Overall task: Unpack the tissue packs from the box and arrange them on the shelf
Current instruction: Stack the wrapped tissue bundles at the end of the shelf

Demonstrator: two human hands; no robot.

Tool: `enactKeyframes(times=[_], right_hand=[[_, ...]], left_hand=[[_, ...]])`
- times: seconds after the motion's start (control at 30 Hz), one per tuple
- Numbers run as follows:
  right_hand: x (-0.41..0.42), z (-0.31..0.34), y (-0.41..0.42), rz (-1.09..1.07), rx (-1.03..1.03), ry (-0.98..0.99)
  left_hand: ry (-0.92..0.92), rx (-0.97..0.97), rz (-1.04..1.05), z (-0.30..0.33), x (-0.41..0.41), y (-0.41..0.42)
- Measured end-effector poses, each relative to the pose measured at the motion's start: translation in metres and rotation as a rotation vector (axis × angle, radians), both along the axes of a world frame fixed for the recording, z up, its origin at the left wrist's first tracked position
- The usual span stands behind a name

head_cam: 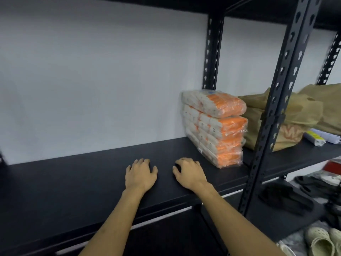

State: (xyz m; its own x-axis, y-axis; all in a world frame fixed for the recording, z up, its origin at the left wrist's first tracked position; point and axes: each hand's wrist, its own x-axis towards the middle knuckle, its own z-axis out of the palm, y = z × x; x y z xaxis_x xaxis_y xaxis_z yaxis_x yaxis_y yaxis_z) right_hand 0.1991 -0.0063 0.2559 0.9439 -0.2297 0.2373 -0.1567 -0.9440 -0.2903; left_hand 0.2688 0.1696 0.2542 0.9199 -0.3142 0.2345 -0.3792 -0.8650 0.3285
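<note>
Far left: a dark object (2,159) at the frame edge, too blurred to name. Long stretch of bare black shelf board (73,174) against the white wall.

Centre: left hand (141,173) palm-down on the board, fingers spread and loosely bent, holding nothing. Right hand (189,173) just beside it, same posture, likewise empty.

Right: stack of orange-and-white tissue packs (215,126) in clear wrap, against the rear upright post (212,52), near the right hand but apart from it. Beyond the front post, tan plastic bags (287,115) on the neighbouring shelf; clogs (320,241) on the floor below.

Box not in view. Judged step: between placements, hands free. Next move likely calls for turning back to the box, gripping another pack, and setting it beside or atop the stack.
</note>
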Motion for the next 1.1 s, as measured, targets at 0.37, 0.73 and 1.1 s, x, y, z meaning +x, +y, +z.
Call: enactKeyframes(times=[0.37, 0.73, 1.1], right_hand=[[-0.062, -0.042, 0.04, -0.018, -0.026, -0.177], [-0.126, -0.09, 0.108, -0.035, 0.059, -0.362], [-0.214, -0.287, 0.185, -0.079, 0.686, 0.433]], left_hand=[[-0.222, 0.081, 0.019, -0.05, -0.133, 0.067], [-0.085, -0.077, -0.064, -0.106, -0.204, 0.123], [0.689, -0.057, 0.139, -0.273, -0.281, 0.226]])
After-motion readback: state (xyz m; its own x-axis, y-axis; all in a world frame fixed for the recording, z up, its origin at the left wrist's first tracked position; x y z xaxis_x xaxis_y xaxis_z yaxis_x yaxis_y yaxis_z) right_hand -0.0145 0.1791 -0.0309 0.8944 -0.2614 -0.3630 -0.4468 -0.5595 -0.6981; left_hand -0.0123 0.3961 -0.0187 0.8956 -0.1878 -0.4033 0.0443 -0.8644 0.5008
